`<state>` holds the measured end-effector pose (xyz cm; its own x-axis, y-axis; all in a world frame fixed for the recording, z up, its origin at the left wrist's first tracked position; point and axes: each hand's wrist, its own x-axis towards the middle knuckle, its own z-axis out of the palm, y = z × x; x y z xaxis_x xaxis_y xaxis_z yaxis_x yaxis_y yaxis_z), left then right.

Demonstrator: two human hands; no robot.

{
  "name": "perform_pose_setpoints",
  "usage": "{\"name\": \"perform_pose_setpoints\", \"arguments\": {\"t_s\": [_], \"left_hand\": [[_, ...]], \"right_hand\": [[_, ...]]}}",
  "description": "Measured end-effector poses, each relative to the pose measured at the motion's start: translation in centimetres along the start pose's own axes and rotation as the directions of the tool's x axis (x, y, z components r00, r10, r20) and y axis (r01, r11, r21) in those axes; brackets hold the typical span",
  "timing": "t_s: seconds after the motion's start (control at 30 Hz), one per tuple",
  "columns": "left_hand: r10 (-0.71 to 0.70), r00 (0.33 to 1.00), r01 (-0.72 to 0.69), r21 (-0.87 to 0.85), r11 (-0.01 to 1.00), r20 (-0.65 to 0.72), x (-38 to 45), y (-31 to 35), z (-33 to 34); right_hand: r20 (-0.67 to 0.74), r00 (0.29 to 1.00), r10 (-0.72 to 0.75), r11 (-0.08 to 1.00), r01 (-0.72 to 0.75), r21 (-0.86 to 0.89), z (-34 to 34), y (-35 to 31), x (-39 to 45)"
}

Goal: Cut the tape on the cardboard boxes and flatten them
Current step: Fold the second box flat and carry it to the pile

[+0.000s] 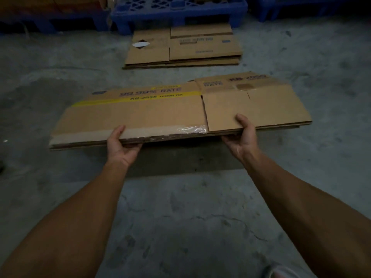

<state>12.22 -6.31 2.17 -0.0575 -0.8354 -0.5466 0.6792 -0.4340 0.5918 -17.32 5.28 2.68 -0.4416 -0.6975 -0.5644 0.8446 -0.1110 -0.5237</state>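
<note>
Over the floor: grey concrete floor (180, 207), dim, cracked.
Back of room: blue pallets (178, 13); just before them, a stack of flattened boxes (184, 49).
Held cardboard: flattened box (160, 113), yellow stripe, clear tape at near edge, held above the floor.
Hands: left hand (120, 145) and right hand (243, 135) gripped its near edge, thumbs on top.

Flattened box (170, 115) lies before a cardboard stack (182, 49), pallets (178, 11) behind.
</note>
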Motion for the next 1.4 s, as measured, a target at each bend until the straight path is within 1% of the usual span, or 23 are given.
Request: {"name": "perform_pose_setpoints", "arguments": {"t_s": [0.23, 0.33, 0.5, 0.6, 0.7, 0.77, 0.8, 0.9, 0.93, 1.17, 1.3, 1.4], "left_hand": [[0.041, 0.999, -0.041, 0.057, 0.998, 0.003, -1.6, 5.3, 9.8], [0.069, 0.997, -0.07, 0.045, 0.997, 0.021, -3.4, 7.2, 14.5], [0.145, 0.988, -0.145, -0.008, 0.989, 0.043, -5.6, 9.0, 21.6], [0.177, 0.982, -0.177, -0.007, 0.984, 0.06, -5.6, 9.4, 24.6], [0.197, 0.979, -0.196, -0.021, 0.98, 0.057, -3.7, 10.5, 26.9], [0.199, 0.976, -0.198, -0.019, 0.98, 0.085, -2.2, 11.4, 28.2], [0.189, 0.976, -0.187, -0.031, 0.982, 0.107, -1.0, 11.9, 28.9], [0.171, 0.979, -0.168, -0.034, 0.985, 0.115, 1.8, 12.8, 30.1], [0.166, 0.978, -0.16, -0.059, 0.985, 0.125, 3.4, 13.6, 30.9], [0.105, 0.989, -0.102, -0.03, 0.994, 0.104, 13.7, 18.1, 33.8], [0.082, 0.993, -0.084, 0.019, 0.996, 0.089, 18.6, 20.6, 35.7], [0.035, 0.995, -0.037, 0.012, 0.999, 0.097, 21.1, 21.4, 36.7]], "right_hand": [[0.053, 0.998, 0.022, 0.999, -0.024, 0.042, 7.4, -6.2, -0.5], [0.07, 0.997, 0.042, 0.997, -0.046, 0.061, 10.7, -9.7, -1.3], [0.099, 0.995, 0.016, 1.0, -0.016, 0.001, 16.1, -16.6, -2.2], [0.108, 0.994, -0.01, 1.0, 0.012, -0.018, 18.3, -19.4, -1.8], [0.125, 0.992, -0.035, 0.999, 0.036, -0.008, 20.6, -21.1, -0.1], [0.151, 0.987, -0.048, 0.999, 0.047, 0.007, 22.3, -21.7, 1.2], [0.158, 0.986, -0.055, 0.998, 0.053, 0.021, 23.2, -21.9, 2.1], [0.17, 0.982, -0.084, 0.996, 0.081, 0.025, 25.2, -22.0, 4.2], [0.173, 0.98, -0.099, 0.995, 0.095, 0.03, 26.6, -21.9, 5.4], [0.131, 0.979, -0.153, 0.988, 0.157, -0.014, 34.1, -20.0, 13.0], [0.097, 0.983, -0.153, 0.988, 0.154, -0.005, 37.7, -19.5, 16.6], [0.079, 0.987, -0.137, 0.991, 0.136, 0.014, 38.9, -19.4, 18.6]]}}
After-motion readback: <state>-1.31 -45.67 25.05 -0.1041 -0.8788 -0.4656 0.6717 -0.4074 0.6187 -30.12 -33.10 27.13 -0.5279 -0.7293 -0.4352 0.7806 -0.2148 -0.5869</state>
